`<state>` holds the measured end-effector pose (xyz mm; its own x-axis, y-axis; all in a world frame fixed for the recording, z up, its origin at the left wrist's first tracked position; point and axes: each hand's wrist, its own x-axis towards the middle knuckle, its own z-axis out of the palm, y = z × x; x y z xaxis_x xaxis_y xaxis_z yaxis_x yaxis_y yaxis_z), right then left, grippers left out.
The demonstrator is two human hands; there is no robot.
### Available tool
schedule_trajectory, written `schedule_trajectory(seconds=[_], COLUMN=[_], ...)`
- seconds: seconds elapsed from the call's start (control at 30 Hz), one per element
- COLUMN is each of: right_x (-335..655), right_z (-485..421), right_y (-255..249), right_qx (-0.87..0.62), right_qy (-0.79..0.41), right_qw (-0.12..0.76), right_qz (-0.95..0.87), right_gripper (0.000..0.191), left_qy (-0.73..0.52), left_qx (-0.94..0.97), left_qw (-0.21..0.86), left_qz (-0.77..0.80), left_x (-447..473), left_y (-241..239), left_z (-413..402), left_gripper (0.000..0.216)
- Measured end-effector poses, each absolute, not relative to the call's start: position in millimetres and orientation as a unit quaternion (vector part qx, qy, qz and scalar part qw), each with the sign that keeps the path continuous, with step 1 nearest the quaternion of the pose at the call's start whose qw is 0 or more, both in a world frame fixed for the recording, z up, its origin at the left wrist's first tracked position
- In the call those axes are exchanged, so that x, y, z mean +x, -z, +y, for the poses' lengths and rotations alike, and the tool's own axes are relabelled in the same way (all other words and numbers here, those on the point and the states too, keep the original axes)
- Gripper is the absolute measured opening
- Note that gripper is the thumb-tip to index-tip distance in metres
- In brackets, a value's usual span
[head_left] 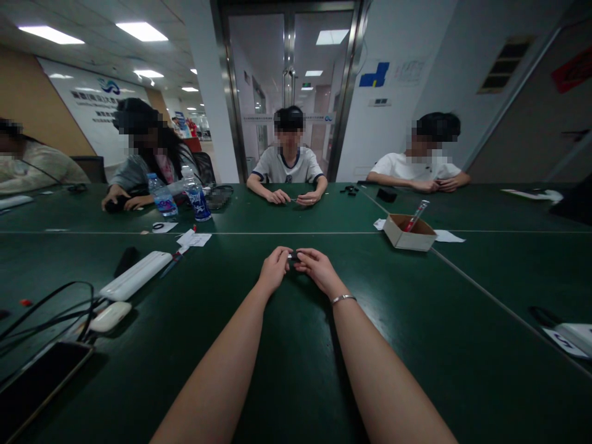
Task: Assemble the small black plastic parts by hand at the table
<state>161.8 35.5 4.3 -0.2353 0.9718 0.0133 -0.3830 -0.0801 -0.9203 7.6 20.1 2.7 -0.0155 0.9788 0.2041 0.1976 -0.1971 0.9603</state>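
Note:
Both my forearms reach out over a dark green table (324, 370). My left hand (274, 270) and my right hand (316, 267) meet at the table's middle, fingers curled and pinched together on a small dark object (293, 256) held between them. Its shape is too small to make out. A thin bracelet (343, 299) circles my right wrist.
An open cardboard box (409, 233) with a red-capped tube stands to the right. At left lie a white power strip (135, 275), cables, a phone (37, 381) and two water bottles (197, 196). Several people sit along the far side, hands on the table.

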Motion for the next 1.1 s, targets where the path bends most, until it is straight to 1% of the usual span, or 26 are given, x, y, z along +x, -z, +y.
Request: schedule_trajectory(seconds=[0.1, 0.23, 0.4, 0.57, 0.87, 1.1], right_x=[162.2, 162.3, 161.8, 162.5, 162.1, 161.5], right_z=[35.2, 34.8, 35.4, 34.7, 36.4, 35.7], right_y=[-5.1, -5.6, -5.2, -5.4, -3.5, -4.4], right_qx=[-0.332, -0.328, -0.332, -0.331, -0.333, -0.337], right_qy=[-0.656, -0.657, -0.657, -0.652, -0.653, -0.655], right_qw=[0.521, 0.527, 0.529, 0.527, 0.522, 0.525], right_qz=[-0.434, -0.427, -0.423, -0.433, -0.435, -0.426], right_gripper=[0.028, 0.03, 0.034, 0.033, 0.03, 0.026], left_qy=[-0.513, -0.524, -0.518, -0.523, -0.503, -0.572], left_qx=[0.582, 0.58, 0.586, 0.58, 0.578, 0.553], left_qw=[0.384, 0.37, 0.399, 0.403, 0.381, 0.376], left_qz=[0.502, 0.503, 0.478, 0.478, 0.517, 0.474], left_x=[7.8, 8.0, 9.1, 10.6, 8.3, 8.4], left_y=[-4.5, -4.9, -2.7, -2.8, -6.1, -11.6], left_z=[19.4, 20.1, 20.8, 20.2, 17.8, 14.4], left_gripper=[0.024, 0.026, 0.021, 0.019, 0.028, 0.034])
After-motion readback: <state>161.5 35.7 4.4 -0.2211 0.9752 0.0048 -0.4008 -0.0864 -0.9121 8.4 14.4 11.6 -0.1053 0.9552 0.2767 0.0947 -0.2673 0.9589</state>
